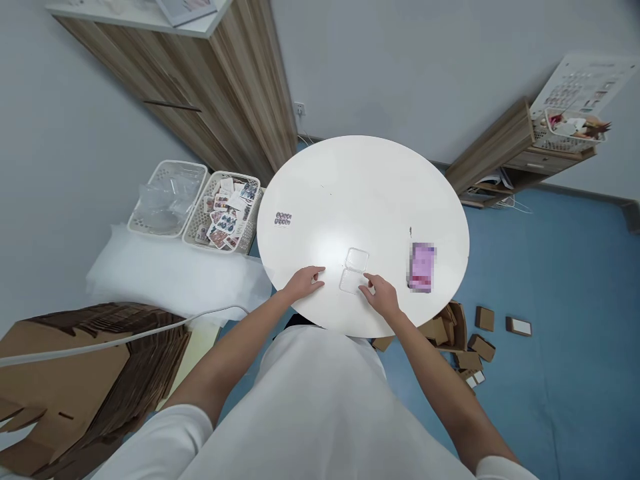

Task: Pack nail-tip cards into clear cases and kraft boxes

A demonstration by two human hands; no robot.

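Lying open near the near edge of the table [360, 187], the clear case [354, 270] is being touched by the half-open right hand [383, 293]; the left hand [305, 281] is resting flat and empty just beside it.

A small packing room in an office, not a home.

You stand at a round white desk [350, 180] on a blue floor [560, 267], with plain grey walls around you. To your left lie a stack of flat cardboard [90, 373], a basket [235, 176] of printed cards and another basket [173, 164] of clear bags. Small brown boxes [470, 343] lie scattered on the floor to your right. A tall wood cabinet [220, 87] stands against the wall. A low wood shelf [505, 153] carries a third basket [543, 137], and a printed chart [580, 80] leans by it.
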